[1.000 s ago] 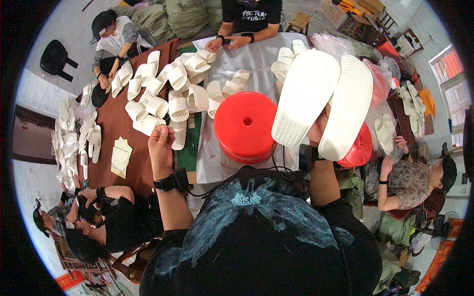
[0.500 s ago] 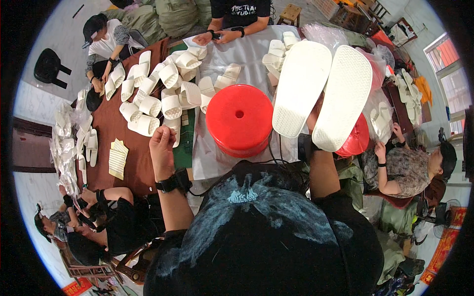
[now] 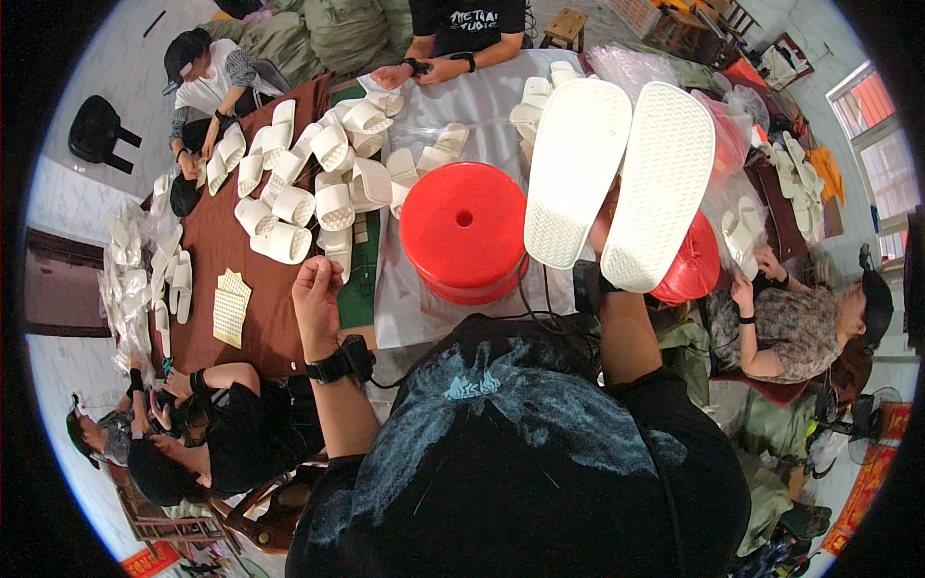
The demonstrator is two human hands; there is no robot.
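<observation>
A pair of white slide sandals (image 3: 576, 173) is raised on the right with their textured soles facing up. My right hand (image 3: 601, 229) holds the pair from beneath; the soles hide most of its fingers. On the left, my left hand (image 3: 316, 289) is lifted with fingertips pinched together, and whatever may be between them is too small to make out. It is nearest a white slide (image 3: 335, 246) at the edge of the pile. Between my hands stands a red round plastic stool (image 3: 464, 226) with a hole in its seat.
Many white slides (image 3: 289, 173) cover the brown tabletop (image 3: 207, 255) at left. Yellowish sticker sheets (image 3: 230, 308) lie nearby. A red plastic-wrapped bundle (image 3: 689, 265) sits behind the held sandals. Co-workers surround the table; one at right handles slides (image 3: 742, 236). Black cables (image 3: 530, 294) run near my chest.
The held slides have shifted slightly left with my right hand. My left hand has dropped a little, still pinched. The person at lower left has moved their arms.
</observation>
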